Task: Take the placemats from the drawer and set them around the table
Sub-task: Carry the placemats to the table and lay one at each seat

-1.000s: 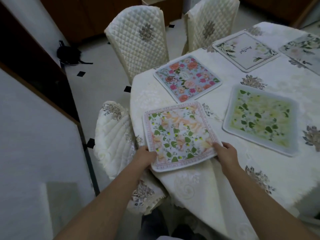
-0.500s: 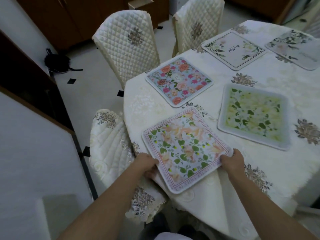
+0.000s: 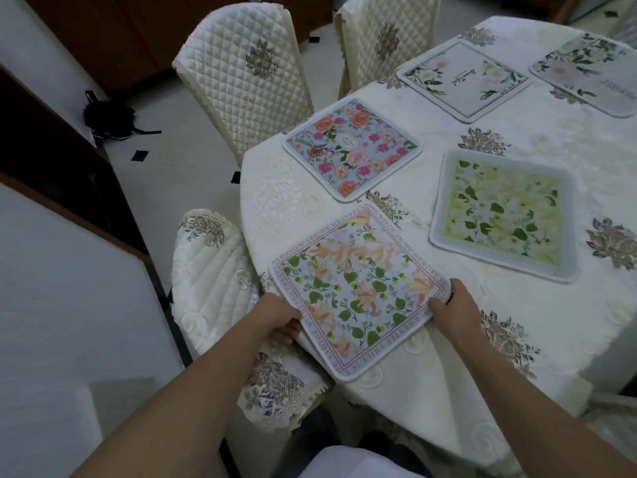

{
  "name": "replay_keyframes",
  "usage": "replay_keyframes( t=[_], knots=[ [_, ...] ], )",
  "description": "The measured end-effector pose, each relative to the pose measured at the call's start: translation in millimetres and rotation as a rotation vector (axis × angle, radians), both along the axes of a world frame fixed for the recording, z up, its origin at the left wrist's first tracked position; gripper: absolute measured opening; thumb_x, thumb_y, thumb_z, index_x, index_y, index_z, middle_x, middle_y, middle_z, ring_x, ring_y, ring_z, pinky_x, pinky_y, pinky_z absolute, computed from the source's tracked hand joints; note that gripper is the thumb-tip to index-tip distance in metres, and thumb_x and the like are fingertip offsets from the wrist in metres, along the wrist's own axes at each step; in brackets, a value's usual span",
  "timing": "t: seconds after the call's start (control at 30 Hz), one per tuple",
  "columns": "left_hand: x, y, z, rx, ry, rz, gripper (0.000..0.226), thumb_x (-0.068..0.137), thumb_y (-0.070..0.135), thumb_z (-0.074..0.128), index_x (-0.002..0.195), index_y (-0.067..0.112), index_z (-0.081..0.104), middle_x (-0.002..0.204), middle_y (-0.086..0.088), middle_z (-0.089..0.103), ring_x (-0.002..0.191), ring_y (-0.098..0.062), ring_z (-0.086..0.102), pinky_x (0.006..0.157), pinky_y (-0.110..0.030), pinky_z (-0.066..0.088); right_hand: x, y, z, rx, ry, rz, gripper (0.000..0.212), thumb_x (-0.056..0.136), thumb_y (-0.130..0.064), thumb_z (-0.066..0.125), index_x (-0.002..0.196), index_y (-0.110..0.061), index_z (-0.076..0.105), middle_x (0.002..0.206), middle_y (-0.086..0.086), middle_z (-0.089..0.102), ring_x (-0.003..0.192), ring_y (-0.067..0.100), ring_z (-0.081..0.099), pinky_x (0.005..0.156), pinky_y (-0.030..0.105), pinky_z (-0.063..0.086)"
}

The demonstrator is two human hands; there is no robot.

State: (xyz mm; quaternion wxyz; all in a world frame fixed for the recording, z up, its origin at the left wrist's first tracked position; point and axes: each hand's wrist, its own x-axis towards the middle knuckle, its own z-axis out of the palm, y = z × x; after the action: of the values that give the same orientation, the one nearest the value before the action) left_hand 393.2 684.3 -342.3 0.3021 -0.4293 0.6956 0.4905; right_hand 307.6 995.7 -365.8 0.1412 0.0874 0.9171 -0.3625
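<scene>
A square placemat with peach flowers, green leaves and a lettered pink border [image 3: 358, 291] lies at the near edge of the round table [image 3: 482, 339], one corner hanging over the rim. My left hand [image 3: 281, 320] grips its left edge and my right hand [image 3: 451, 301] pinches its right corner. Further in lie a blue mat with pink roses [image 3: 351, 148], a green-leaf mat [image 3: 505, 213], and two pale mats with dark script [image 3: 463, 79] [image 3: 593, 72].
A cream embroidered cloth covers the table. A low quilted chair [image 3: 213, 281] stands pushed in by my left hand, and two tall quilted chairs [image 3: 244, 74] [image 3: 389, 32] stand behind the table. A black bag [image 3: 108, 119] lies on the tiled floor. Brown cabinets line the back.
The peach-flowered placemat has turned clockwise on the table edge and slid a little toward me, both hands moving with it. My view has drifted left.
</scene>
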Motion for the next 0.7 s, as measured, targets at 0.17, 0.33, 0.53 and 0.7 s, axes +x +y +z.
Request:
replay_keyframes(
  t=[0.17, 0.33, 0.53, 0.7],
  knots=[
    [-1, -1, -3, -0.062, 0.061, 0.038, 0.02, 0.088, 0.009, 0.068, 0.09, -0.01, 0.067, 0.077, -0.023, 0.072, 0.058, -0.031, 0.068, 0.06, -0.046, 0.061, 0, 2, -5, -0.008, 0.036, -0.026, 0.019, 0.085, -0.006, 0.06, 0.103, -0.004, 0.056, 0.092, 0.013, 0.064, 0.079, 0.03, 0.058, 0.067, 0.032, 0.041],
    [-2, -10, -10, -0.303, 0.132, -0.199, 0.028, 0.086, 0.027, 0.07, 0.077, 0.001, 0.072, 0.064, -0.009, 0.072, 0.056, -0.021, 0.07, 0.061, -0.035, 0.061, -3, -3, -2, 0.016, 0.057, -0.057, 0.045, 0.084, -0.008, 0.063, 0.127, -0.007, 0.051, 0.117, 0.017, 0.059, 0.101, 0.033, 0.059, 0.083, 0.04, 0.048],
    [-28, -5, -3, -0.632, 0.316, -0.298, 0.019, 0.084, 0.035, 0.064, 0.083, 0.017, 0.059, 0.077, 0.003, 0.064, 0.072, -0.017, 0.062, 0.066, -0.032, 0.051, -8, -18, 5, 0.172, 0.209, 0.025, 0.05, 0.083, -0.013, 0.063, 0.132, -0.009, 0.052, 0.129, 0.014, 0.053, 0.118, 0.032, 0.046, 0.097, 0.044, 0.04],
    [-66, 9, -5, -0.649, 0.494, -0.625, 0.022, 0.092, 0.032, 0.055, 0.104, 0.015, 0.062, 0.1, -0.001, 0.06, 0.09, -0.021, 0.06, 0.073, -0.033, 0.049, -19, -35, 6, 0.095, 0.235, 0.17, 0.038, 0.087, -0.01, 0.058, 0.125, -0.007, 0.057, 0.123, 0.012, 0.058, 0.112, 0.032, 0.05, 0.096, 0.038, 0.039]
  ],
)
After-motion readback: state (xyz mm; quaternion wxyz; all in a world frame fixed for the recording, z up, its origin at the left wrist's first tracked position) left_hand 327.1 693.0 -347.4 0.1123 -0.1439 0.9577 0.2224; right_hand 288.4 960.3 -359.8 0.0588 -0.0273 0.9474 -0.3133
